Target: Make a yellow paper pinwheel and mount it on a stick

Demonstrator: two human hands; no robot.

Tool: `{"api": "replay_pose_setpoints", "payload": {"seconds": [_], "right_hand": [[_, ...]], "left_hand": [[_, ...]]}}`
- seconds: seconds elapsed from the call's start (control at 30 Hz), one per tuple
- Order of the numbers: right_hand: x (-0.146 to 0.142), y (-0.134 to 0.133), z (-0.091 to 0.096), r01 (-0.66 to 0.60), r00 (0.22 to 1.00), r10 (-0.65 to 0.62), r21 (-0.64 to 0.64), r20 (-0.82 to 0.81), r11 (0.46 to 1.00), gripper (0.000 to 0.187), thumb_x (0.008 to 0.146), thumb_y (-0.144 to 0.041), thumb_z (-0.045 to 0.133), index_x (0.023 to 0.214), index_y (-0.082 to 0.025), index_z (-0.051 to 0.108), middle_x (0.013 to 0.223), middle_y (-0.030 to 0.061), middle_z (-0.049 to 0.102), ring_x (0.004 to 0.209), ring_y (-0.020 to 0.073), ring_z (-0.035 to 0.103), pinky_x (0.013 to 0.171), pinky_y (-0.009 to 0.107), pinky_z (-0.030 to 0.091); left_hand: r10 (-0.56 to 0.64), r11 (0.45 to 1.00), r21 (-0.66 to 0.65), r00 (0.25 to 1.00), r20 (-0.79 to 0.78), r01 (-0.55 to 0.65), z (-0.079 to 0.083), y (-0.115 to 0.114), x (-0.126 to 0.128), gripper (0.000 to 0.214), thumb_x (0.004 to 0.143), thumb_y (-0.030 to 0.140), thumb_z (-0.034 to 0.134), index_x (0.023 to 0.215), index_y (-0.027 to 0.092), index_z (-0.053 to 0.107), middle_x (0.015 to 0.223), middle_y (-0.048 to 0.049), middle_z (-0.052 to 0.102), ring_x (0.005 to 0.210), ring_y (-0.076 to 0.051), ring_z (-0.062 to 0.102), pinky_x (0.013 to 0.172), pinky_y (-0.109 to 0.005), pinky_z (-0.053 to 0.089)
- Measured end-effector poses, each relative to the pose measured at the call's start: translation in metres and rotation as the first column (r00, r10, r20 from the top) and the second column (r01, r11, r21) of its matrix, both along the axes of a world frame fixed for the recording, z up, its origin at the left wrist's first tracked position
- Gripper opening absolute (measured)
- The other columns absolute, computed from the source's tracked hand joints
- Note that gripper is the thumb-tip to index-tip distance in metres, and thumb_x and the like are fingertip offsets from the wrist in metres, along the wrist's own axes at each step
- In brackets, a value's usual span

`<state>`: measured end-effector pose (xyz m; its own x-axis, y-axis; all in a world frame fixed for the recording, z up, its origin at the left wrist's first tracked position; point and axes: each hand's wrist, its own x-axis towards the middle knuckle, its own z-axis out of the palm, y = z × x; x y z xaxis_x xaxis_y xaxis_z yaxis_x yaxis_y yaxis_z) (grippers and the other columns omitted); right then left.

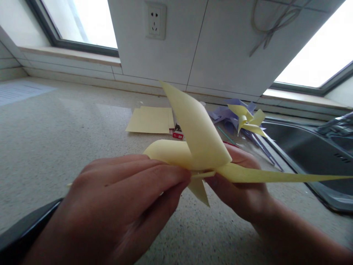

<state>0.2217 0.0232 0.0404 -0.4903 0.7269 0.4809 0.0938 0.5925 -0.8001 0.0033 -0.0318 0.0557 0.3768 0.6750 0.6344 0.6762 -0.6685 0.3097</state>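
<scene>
Speckled countertop is stretching beneath your work, a tiled wall is rising behind it, and a metal sink is sitting off to the right. You are holding the yellow paper piece in the air above the counter, its middle lying between your two hands. One curled blade is standing up toward the wall, another is rolling over toward the left, a small point is hanging below, and a long one is reaching out to the right, passing in front of the sink in this view.

Your left hand is gripping the paper, its fingertips pressing close to the middle. Your right hand is gripping it too, thumb on the near side and fingers partly hidden behind the paper. A narrow strip is showing between the two grips; what it is covering, you cannot tell from this angle.

Since the layers seem to be meeting there, you are probably best served by pinching firmly at the middle and only lightly along the curves, because a hard squeeze is likely to be creasing them. Mind the long blade: it is sticking out freely and could be catching on something.

Beyond your hands, a stack of yellow sheets is lying beside a small red box, and a yellow pinwheel is resting against purple paper.
</scene>
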Motion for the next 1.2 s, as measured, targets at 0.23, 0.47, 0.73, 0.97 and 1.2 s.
{"api": "replay_pose_setpoints", "payload": {"seconds": [0.23, 0.47, 0.73, 0.97, 1.2], "right_hand": [[-0.0016, -0.0009, 0.0002, -0.003, 1.000, 0.003, 0.020, 0.007, 1.000, 0.021, 0.083, -0.012, 0.065, 0.100, -0.025, 0.067, 0.077, 0.0000, 0.068, 0.057, 0.0129, 0.056, 0.048, 0.022, 0.048], [-0.0015, -0.0012, 0.0010, 0.001, 1.000, -0.001, 0.004, 0.014, 1.000, 0.019, 0.083, -0.009, 0.060, 0.092, -0.026, 0.065, 0.067, -0.0016, 0.061, 0.051, 0.0119, 0.051, 0.043, 0.022, 0.043], [-0.0014, -0.0020, 0.0002, -0.011, 1.000, 0.011, -0.022, 0.007, 1.000, 0.026, 0.082, -0.006, 0.059, 0.097, -0.026, 0.065, 0.075, -0.0007, 0.066, 0.056, 0.0127, 0.056, 0.048, 0.022, 0.047], [-0.0008, -0.0018, -0.0014, 0.001, 1.000, -0.001, -0.020, 0.005, 1.000, 0.024, 0.081, -0.007, 0.062, 0.096, -0.025, 0.066, 0.074, -0.0037, 0.065, 0.056, 0.0105, 0.055, 0.050, 0.019, 0.047], [-0.0010, -0.0010, 0.0011, -0.027, 1.000, 0.027, -0.045, 0.003, 0.999, 0.027, 0.080, -0.003, 0.062, 0.099, -0.022, 0.066, 0.075, -0.0010, 0.065, 0.056, 0.0114, 0.054, 0.048, 0.020, 0.045]], "left_hand": [[-0.031, 0.999, -0.014, 1.000, 0.004, 0.031, 0.0004, 0.0001, -0.0005, 0.014, 0.100, 0.028, 0.056, 0.108, 0.029, 0.067, 0.105, 0.0039, 0.077, 0.078, -0.012, 0.073, 0.060, -0.022, 0.056], [-0.043, 0.998, -0.035, 0.999, -0.018, 0.043, 0.0000, 0.0018, -0.0008, 0.016, 0.101, 0.029, 0.053, 0.112, 0.030, 0.066, 0.107, 0.0037, 0.077, 0.086, -0.014, 0.074, 0.068, -0.024, 0.058], [-0.057, 0.998, -0.020, 0.997, -0.044, 0.056, 0.0005, 0.0015, -0.0032, 0.016, 0.101, 0.029, 0.052, 0.111, 0.029, 0.065, 0.111, 0.0036, 0.077, 0.088, -0.014, 0.074, 0.067, -0.022, 0.059], [-0.049, 0.998, -0.032, 0.997, -0.058, 0.047, 0.0028, -0.0012, -0.0038, 0.018, 0.102, 0.030, 0.051, 0.114, 0.030, 0.064, 0.114, 0.0037, 0.076, 0.090, -0.014, 0.074, 0.066, -0.021, 0.059], [-0.055, 0.998, 0.002, 0.998, -0.018, 0.055, -0.0005, 0.0003, -0.0048, 0.017, 0.102, 0.034, 0.052, 0.111, 0.031, 0.066, 0.103, 0.0063, 0.078, 0.082, -0.011, 0.073, 0.067, -0.020, 0.059]]}}
